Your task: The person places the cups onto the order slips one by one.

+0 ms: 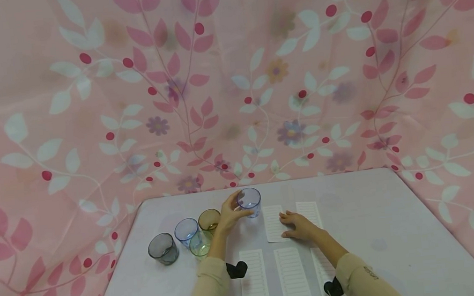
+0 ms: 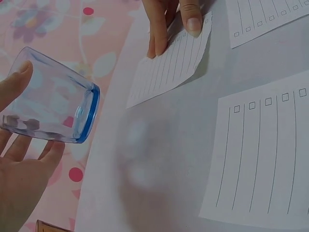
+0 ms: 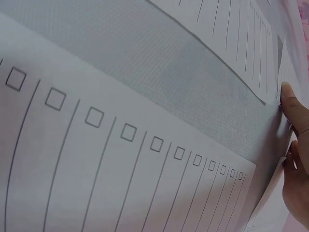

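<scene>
My left hand (image 1: 228,215) grips a clear blue-tinted glass (image 1: 249,203) near the back edge of the table. In the left wrist view the glass (image 2: 55,99) is tilted, its thick blue base pointing right, with thumb and fingers around its side. To the right of it, my right hand (image 1: 301,227) touches a lined paper sheet (image 1: 273,229) in the back row with its fingertips. One edge of that sheet (image 2: 169,72) curls up a little in the left wrist view. The right thumb (image 3: 288,94) shows at the sheets in the right wrist view.
Left of my left arm stand a grey glass (image 1: 163,249), a blue glass (image 1: 186,232), an amber glass (image 1: 208,217) and a green glass (image 1: 200,246). Further lined sheets lie on the white table (image 1: 380,234), including a front-row sheet (image 1: 292,275). Behind hangs a floral curtain (image 1: 231,82).
</scene>
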{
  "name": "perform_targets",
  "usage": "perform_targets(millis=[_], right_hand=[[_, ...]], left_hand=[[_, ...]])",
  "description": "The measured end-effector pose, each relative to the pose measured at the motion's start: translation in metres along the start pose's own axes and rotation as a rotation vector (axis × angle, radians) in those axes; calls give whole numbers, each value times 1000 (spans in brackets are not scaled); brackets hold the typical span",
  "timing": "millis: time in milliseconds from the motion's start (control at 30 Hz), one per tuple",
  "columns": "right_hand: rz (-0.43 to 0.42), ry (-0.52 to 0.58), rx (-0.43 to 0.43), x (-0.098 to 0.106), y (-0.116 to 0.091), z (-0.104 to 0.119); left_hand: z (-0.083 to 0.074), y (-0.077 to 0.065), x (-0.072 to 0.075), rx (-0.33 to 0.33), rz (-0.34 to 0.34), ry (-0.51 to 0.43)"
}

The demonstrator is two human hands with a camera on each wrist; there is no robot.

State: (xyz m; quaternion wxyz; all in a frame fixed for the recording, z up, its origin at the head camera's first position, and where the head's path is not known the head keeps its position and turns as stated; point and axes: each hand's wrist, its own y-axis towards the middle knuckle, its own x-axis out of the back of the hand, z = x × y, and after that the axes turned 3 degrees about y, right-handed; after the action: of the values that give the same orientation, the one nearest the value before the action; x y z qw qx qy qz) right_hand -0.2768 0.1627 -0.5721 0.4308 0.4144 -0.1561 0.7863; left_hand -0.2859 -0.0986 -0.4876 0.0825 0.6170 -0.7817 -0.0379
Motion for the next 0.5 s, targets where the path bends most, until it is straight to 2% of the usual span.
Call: perform_targets(millis=[233,400,500], right_hand=[[0,17,5,0,0,-1],[1,3,-5,1,1,0],[10,9,-19,1,1,0]], left_hand=[[11,4,-6,6,-36,44],[19,9,-10,-3,-21,-3],[31,15,-13,7,-24,-7]])
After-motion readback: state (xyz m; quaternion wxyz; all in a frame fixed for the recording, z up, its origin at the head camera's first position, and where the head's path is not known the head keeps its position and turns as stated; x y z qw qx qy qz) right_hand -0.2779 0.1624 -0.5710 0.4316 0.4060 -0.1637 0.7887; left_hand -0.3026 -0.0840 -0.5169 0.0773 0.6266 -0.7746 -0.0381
